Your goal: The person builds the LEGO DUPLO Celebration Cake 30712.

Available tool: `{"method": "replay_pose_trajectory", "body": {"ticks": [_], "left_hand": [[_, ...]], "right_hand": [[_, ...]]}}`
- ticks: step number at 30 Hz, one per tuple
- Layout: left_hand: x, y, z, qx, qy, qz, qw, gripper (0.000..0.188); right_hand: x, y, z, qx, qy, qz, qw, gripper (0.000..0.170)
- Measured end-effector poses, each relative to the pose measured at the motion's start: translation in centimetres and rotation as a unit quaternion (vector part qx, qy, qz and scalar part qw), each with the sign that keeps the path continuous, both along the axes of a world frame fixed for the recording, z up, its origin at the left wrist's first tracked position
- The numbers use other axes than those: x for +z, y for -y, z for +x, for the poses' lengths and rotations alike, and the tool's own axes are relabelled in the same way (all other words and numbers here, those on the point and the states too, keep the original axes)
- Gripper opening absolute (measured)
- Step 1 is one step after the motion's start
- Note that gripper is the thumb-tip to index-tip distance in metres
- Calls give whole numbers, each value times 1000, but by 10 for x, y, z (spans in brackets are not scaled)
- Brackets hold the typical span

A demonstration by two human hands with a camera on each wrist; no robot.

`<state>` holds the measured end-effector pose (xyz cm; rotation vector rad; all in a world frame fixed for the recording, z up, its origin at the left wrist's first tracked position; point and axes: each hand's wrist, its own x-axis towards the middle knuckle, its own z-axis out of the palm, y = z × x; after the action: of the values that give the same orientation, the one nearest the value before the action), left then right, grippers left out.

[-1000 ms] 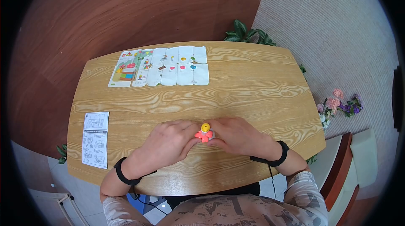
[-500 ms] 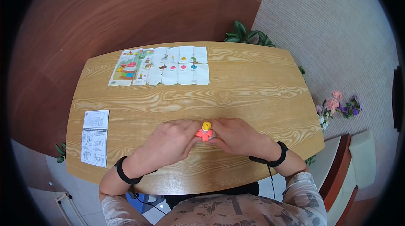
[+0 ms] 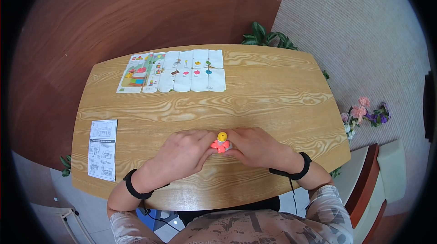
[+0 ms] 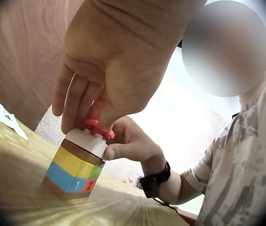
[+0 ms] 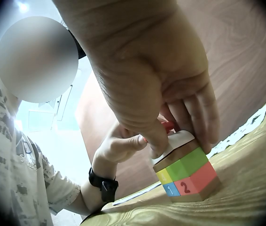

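Note:
A block stack [image 4: 72, 172] stands upright on the table, with brown, blue, red, yellow and green layers; numbers 1, 2 and 4 show in the left wrist view. On top are a white piece [image 4: 87, 141] and a red-pink flower-shaped piece [image 3: 220, 146], with a yellow round piece [image 3: 222, 136] above it in the head view. The left hand [image 3: 182, 155] pinches the red-pink piece from the left. From the other side, the right hand [image 3: 257, 146] grips the top, its thumb against the white piece [image 5: 177, 141]. Some fingertips are hidden.
An unfolded colour picture sheet [image 3: 195, 80] lies at the table's back left, and a black-and-white printed sheet [image 3: 102, 150] at its left. Beyond the right edge are flowers [image 3: 359, 112] and a chair [image 3: 378, 175]. Leaves [image 3: 264, 36] show behind the table.

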<state>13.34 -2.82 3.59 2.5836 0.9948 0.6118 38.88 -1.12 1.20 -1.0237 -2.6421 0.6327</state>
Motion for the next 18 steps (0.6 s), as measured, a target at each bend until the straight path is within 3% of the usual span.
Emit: {"method": "replay_pose_trajectory", "body": {"ticks": [18], "left_hand": [[0,-1,0,-3,-1,1,1000,19]], "right_hand": [[0,0,0,16,-13,32,999,44]]}}
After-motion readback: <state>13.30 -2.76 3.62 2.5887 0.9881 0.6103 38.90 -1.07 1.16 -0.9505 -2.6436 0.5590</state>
